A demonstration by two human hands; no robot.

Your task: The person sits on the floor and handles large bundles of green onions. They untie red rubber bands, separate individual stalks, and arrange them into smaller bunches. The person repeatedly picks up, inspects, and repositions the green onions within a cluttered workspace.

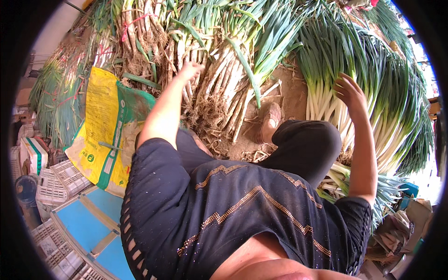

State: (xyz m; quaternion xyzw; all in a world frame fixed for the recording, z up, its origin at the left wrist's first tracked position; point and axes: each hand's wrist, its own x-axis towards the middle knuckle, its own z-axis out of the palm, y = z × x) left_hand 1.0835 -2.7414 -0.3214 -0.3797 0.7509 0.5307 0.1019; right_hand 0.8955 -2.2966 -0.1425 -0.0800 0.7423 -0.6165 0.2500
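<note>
My left hand (190,71) is over a row of untrimmed green onions (220,77) with dry outer skins and soil on their roots. Its fingers look loosely spread, and nothing shows in its grasp. On the other side, my right hand (349,91) hovers at a pile of cleaned green onions (322,94) with white stalks and long green leaves. Those fingers are stretched out with nothing held; whether they touch the leaves I cannot tell. Between the two piles, a few loose stalks (241,115) lean toward my shoe (271,119).
A yellow and green woven sack (101,115) lies at left, beside tied onion bundles (63,94). Below it are a blue panel (87,224) and plastic crates (63,178). Peeled skins litter the dirt floor (288,87). More onions (336,178) lie beyond my right knee.
</note>
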